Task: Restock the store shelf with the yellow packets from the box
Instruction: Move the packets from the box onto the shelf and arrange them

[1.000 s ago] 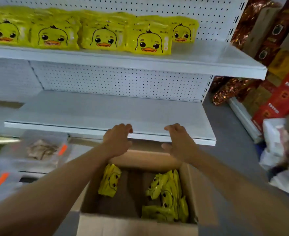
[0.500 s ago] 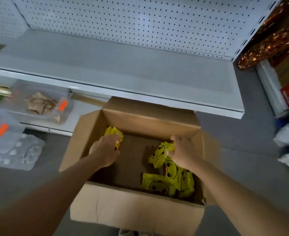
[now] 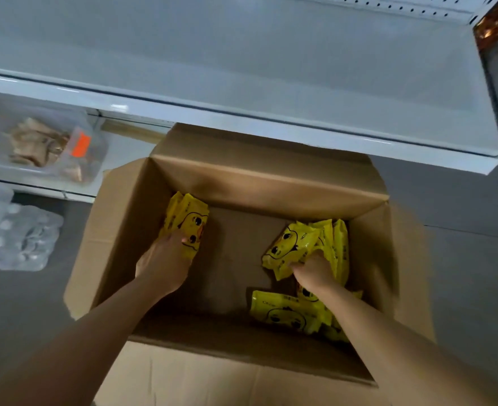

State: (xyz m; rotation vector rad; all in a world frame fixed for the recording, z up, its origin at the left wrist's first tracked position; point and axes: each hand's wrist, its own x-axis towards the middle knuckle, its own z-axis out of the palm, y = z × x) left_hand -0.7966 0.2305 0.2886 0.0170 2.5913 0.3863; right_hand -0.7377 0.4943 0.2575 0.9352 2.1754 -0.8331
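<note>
Inside the box (image 3: 271, 177), yellow packets (image 3: 293, 244) bear black-eyed duck faces.

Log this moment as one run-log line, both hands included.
stage: picking | left hand: grips left packet | right hand: grips right packet | both inside box | shelf: bare

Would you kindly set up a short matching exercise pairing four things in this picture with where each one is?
Things:
1. left hand
2. right hand
3. cardboard box
4. clear plastic container

Places:
A. on the floor below the white shelf
B. on a low shelf at the far left
C. holding a yellow packet at the box's left wall
D. gripping a yellow packet at the box's right side

Pairs: 1-C, 2-D, 3-A, 4-B
</note>
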